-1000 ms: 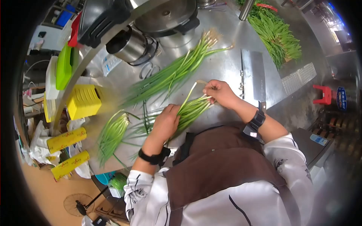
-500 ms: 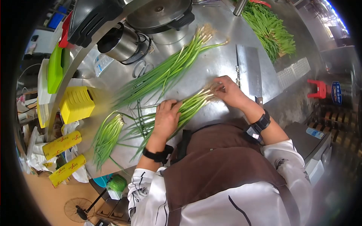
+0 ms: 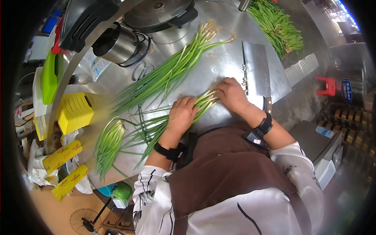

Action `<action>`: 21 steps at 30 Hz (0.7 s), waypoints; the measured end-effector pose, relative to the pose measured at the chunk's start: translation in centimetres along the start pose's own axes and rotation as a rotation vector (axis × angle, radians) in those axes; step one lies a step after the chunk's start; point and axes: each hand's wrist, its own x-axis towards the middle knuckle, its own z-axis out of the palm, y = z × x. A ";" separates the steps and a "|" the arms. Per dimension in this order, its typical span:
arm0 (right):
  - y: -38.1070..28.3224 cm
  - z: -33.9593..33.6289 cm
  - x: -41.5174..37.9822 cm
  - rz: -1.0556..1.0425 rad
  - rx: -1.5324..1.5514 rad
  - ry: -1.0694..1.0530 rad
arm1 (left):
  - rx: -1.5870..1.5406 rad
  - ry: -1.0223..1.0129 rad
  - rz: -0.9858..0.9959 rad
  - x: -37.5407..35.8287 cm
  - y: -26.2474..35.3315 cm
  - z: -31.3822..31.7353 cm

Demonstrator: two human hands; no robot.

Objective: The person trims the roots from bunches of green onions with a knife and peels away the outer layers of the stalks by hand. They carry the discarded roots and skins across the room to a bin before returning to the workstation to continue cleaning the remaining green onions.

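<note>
Scallions, slim, green-leaved and pale-stemmed, lie slantwise in a loose bunch on the shiny stainless-steel table, their root ends at the person's bare right hand and their leaves trailing out past the bare left hand. The left hand clasps the bunch at the stems, fingers close together over the top and thumb toward the near side; the right has its fingers bent over the root ends, but whether thumb and fingertips meet there is hidden, so I cannot tell. This bunch should prove light, springy at the pale stems, limp toward the leaf tips, perhaps slippery if damp, and easily bruised by a hard squeeze. The lower stems, likely firmer, look the best place for a hold; leaves alone would probably bend or tear. 2 more lie on the table: a larger, tan-rooted green bunch beyond and a small, white-ended green bunch to the left. A broad, brown-handled steel cleaver rests near the right hand.
</note>
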 end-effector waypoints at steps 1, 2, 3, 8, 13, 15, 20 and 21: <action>-0.1 0.1 0.0 0.001 0.013 -0.008 | 0.002 0.015 0.004 -0.1 0.0 0.1; -0.3 0.2 0.0 0.001 0.026 -0.017 | -0.004 0.025 0.008 -0.1 -0.1 0.2; -0.3 0.2 0.0 0.002 0.039 -0.025 | -0.008 0.037 0.012 -0.1 -0.1 0.3; -0.9 0.1 0.2 0.010 0.153 -0.034 | -0.044 0.068 0.002 -0.1 0.1 0.4; -1.5 -0.2 0.5 0.147 0.232 -0.051 | -0.055 0.100 -0.007 0.0 -0.1 0.7; -1.0 0.1 0.6 0.174 0.228 -0.044 | -0.053 0.102 -0.011 0.0 0.0 0.6; -1.2 0.0 0.5 0.110 0.024 -0.034 | -0.043 0.106 -0.014 0.0 0.1 0.7; -1.3 0.1 0.5 0.119 0.041 -0.050 | -0.048 0.103 -0.010 0.1 0.2 0.6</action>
